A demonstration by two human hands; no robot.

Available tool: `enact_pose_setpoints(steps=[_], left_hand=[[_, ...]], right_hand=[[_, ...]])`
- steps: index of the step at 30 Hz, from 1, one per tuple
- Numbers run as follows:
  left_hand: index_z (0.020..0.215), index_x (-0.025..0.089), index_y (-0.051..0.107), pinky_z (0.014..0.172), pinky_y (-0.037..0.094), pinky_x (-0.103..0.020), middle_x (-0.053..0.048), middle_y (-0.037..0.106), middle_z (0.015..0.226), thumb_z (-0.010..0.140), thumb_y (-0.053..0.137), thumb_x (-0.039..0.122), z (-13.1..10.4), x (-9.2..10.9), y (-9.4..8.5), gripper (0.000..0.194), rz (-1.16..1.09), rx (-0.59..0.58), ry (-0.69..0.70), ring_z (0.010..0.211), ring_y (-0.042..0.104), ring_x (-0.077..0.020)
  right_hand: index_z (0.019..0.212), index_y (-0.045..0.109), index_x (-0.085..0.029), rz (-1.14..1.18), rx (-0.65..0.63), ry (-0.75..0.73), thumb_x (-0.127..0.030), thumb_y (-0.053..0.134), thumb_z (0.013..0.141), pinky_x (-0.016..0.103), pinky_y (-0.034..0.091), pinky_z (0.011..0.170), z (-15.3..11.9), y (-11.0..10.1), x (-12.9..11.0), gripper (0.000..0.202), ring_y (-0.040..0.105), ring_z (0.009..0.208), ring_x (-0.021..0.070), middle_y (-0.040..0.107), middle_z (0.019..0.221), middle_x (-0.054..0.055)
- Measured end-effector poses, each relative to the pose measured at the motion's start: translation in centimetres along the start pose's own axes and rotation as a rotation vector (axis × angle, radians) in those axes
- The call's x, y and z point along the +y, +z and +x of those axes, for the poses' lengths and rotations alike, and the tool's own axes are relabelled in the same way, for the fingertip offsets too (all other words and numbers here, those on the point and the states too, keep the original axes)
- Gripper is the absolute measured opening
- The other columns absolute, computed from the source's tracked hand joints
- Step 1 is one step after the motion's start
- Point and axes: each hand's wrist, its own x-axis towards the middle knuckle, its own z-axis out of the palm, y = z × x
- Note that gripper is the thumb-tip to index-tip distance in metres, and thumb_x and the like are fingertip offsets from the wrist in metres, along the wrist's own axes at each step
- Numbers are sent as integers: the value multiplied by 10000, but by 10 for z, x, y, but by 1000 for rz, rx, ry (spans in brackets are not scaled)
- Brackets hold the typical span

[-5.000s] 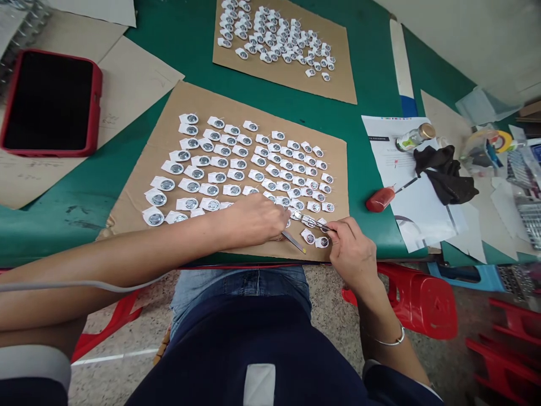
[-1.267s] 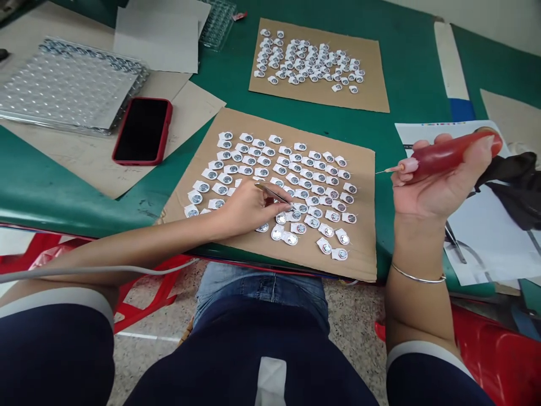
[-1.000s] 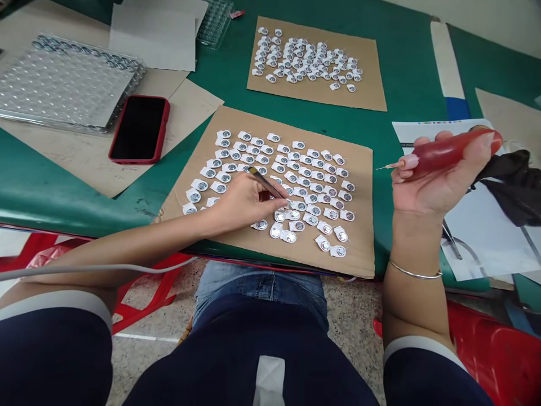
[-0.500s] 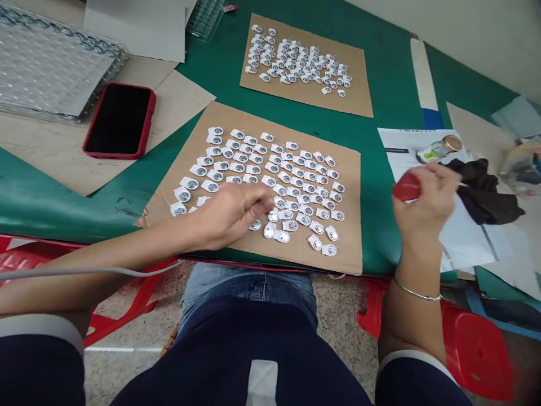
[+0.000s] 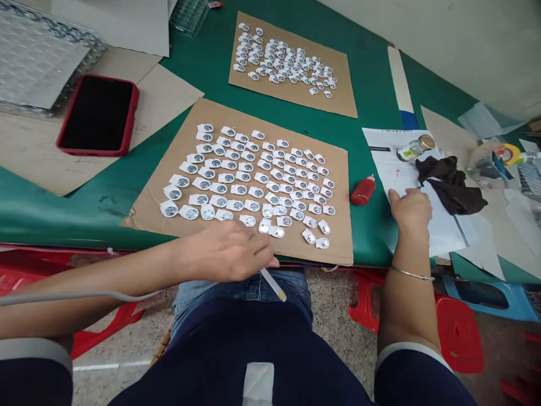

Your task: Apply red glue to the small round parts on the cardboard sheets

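Observation:
My left hand (image 5: 236, 251) is closed over the near edge of the cardboard sheet (image 5: 156, 217), around a slim white pen-like stick (image 5: 273, 283). The stick's yellowish end points down toward my lap. Rows of small white tabs with round silvery discs (image 5: 228, 164) cover the sheet. To the right, my right hand (image 5: 412, 211) rests on a printed paper (image 5: 380, 144), its fingers curled down beside a dark cloth (image 5: 459, 194). What those fingers hold, if anything, is hidden. A red squeeze bottle (image 5: 362, 190) lies on the green table between that hand and the cardboard.
Farther back lies a second cardboard sheet (image 5: 349, 93) with more tabs. A red-cased phone (image 5: 99, 115) and bubble wrap (image 5: 38, 62) are at the left. A small glass jar (image 5: 416, 148) lies on the paper, with yellow tape (image 5: 511, 153) beyond it.
My right hand has let go of the red bottle, now on the table, and moved down to the paper. My left hand has drawn back toward my lap, and the white stick now shows in it.

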Motion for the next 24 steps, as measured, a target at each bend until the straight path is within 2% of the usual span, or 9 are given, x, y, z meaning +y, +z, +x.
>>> enact_pose_setpoints(steps=[3, 10, 14, 18, 21, 24], left_hand=[[653, 170, 454, 433, 271, -282, 22, 461, 558, 903, 471, 288, -5, 7, -3, 277, 2, 24, 75, 456, 431, -114], [645, 168, 453, 428, 285, -287, 31, 450, 541, 898, 482, 299, -16, 10, -5, 286, 18, 23, 63, 432, 437, -107], [656, 164, 465, 436, 288, -286, 28, 462, 550, 895, 487, 304, -15, 10, -3, 277, 44, 40, 60, 443, 443, -110], [643, 166, 460, 438, 286, -279, 22, 474, 563, 894, 490, 305, -11, 8, -2, 288, 67, 60, 4, 464, 448, -112], [665, 166, 479, 437, 293, -274, 12, 495, 581, 909, 459, 316, -7, 6, 0, 286, 61, 8, -49, 472, 459, -115], [696, 161, 502, 421, 294, -275, -7, 543, 630, 922, 416, 353, -3, 4, 6, 309, 65, -44, -114, 452, 466, -116]], right_hand=[[984, 642, -47, -26, -42, 76, -421, 570, 728, 393, 275, 666, 8, 12, 4, 460, 484, 793, 255, 555, 878, 213], [1003, 660, -105, -59, -5, 186, -359, 609, 715, 388, 308, 698, 6, 16, 18, 387, 515, 866, 275, 584, 993, 229], [1014, 652, -107, -27, 36, 144, -366, 564, 749, 372, 344, 713, -4, 14, 32, 381, 527, 825, 255, 601, 921, 179], [976, 669, -127, 22, 52, 34, -384, 560, 751, 357, 353, 708, -14, 14, 45, 359, 497, 751, 222, 587, 853, 133], [869, 686, -147, 62, 58, -57, -357, 588, 731, 355, 333, 676, -18, 18, 53, 270, 443, 686, 200, 555, 772, 109], [797, 656, -151, 97, 130, -116, -302, 553, 745, 375, 289, 645, -21, 21, 58, 190, 385, 652, 199, 505, 730, 107]])
